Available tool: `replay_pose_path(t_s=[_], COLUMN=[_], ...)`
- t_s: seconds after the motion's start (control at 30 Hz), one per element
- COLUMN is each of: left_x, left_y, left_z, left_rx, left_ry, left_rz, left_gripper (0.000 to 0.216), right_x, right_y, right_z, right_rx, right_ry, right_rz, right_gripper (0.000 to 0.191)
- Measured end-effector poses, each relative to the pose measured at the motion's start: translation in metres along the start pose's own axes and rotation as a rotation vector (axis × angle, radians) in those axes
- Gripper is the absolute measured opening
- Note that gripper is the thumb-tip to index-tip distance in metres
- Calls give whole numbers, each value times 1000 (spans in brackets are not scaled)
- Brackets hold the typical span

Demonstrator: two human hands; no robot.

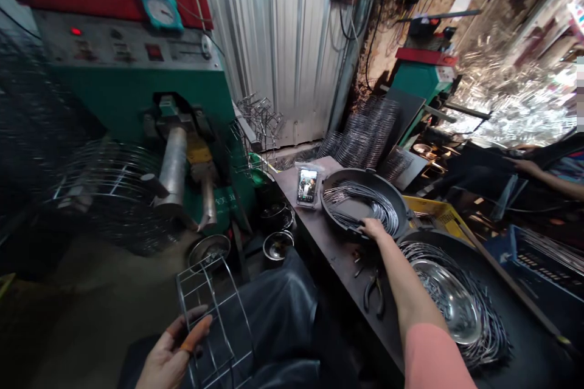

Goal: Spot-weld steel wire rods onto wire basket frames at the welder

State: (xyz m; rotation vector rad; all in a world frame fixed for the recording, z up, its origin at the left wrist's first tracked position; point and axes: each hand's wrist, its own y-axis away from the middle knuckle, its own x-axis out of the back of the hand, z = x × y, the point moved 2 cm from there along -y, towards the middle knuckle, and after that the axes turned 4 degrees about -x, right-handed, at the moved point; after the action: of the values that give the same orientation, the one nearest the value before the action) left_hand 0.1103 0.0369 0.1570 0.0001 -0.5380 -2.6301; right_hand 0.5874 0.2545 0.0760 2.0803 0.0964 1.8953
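Left hand (166, 358) fingers are clamping a rod of the wire cage (214, 322), lower left of frame, orange-capped thumb on top; cage is standing upright over the lap; right hand (373, 229) is reaching over the black pan (401, 197) rim, frame centre, fingertips at the wire pieces (385, 211); can't tell if grasping; phone (307, 186) is leaning just left of the pan.

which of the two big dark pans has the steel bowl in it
The nearer pan, at lower right: a steel bowl sits among its wires. The farther pan, where the right hand reaches, holds only wires.
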Motion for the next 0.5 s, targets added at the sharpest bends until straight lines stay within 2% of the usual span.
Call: replay_pose_path(t_s=[0.2, 0.5], left_x=[-1, -1], left_y=[0, -6], left_z=[3, -13], left_rx=[25, 19], left_ry=[-1, -17], left_rz=[-11, -26], left_gripper=[43, 51], right_x=[-4, -4], right_y=[-3, -5], right_z=[5, 3], right_rx=[113, 77], right_ry=[23, 9], right_rz=[-75, -35], right_gripper=[27, 24])
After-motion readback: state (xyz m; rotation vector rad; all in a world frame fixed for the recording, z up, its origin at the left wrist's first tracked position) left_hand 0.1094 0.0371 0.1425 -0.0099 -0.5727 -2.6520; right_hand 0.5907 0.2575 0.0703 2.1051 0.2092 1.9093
